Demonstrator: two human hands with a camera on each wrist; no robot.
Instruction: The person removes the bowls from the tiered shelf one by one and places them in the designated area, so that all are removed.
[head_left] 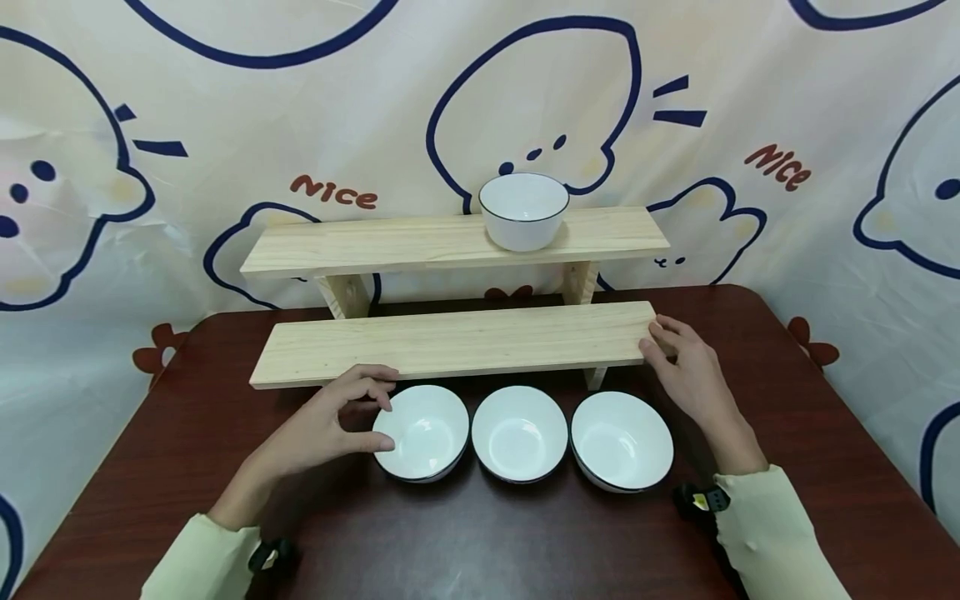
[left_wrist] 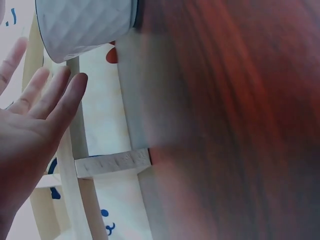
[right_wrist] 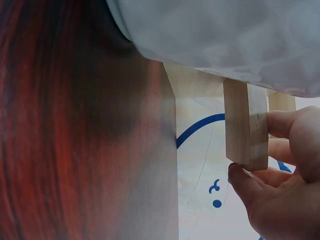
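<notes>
Three white bowls with dark rims stand in a row: a left bowl [head_left: 427, 429], a middle bowl [head_left: 520, 433] and a right bowl [head_left: 622, 440]. My left hand [head_left: 333, 421] is at the left bowl, thumb near its rim, fingers loosely spread; the left wrist view shows these fingers extended below a faceted bowl [left_wrist: 85, 25]. With thumb and fingers, my right hand [head_left: 687, 372] grips the right end of the two-tier wooden shelf's lower board [head_left: 457, 342]. The right wrist view shows the fingers around that board end [right_wrist: 257, 125].
A fourth-style white bowl [head_left: 523, 212] sits on the shelf's upper board [head_left: 360, 242], right of its middle. The shelf stands at the back of a dark brown table [head_left: 480, 542]. A printed cloth [head_left: 247, 125] with cartoon outlines hangs behind.
</notes>
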